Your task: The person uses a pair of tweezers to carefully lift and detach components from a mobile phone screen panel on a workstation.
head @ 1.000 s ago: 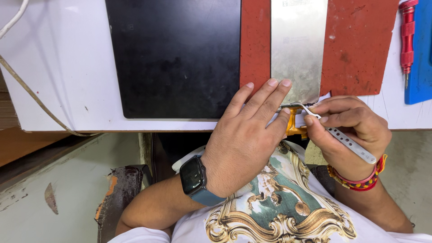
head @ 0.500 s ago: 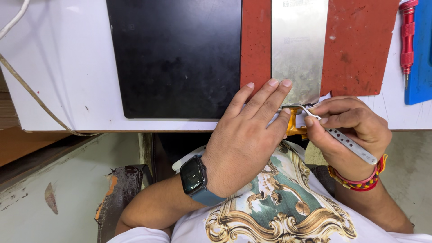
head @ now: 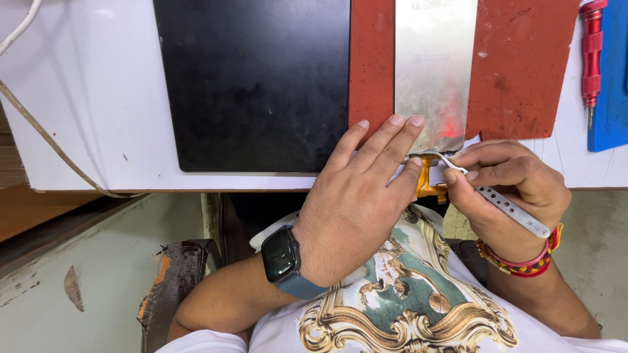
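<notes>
We see the left hand (head: 356, 209) lying flat w/ fingers spread, pressing on the near end of the silver panel (head: 435, 72), which lies on the red mat (head: 523, 72) at the front edge of the white table (head: 85, 111). The panel's long axis runs away from us, so its near short edge is the end closest to both hands. From that edge an orange flex strip (head: 428, 183) hangs down over the table edge, between the two hands. The right hand (head: 507, 189) is pinched closed on thin metal tweezers (head: 510, 210); their tips point left twd the panel's near edge, approx. where the strip starts, just beside the left fingertips. A black slab (head: 252, 85) lies left of the mat. A red screwdriver (head: 592, 46) rests far right, well apart.
</notes>
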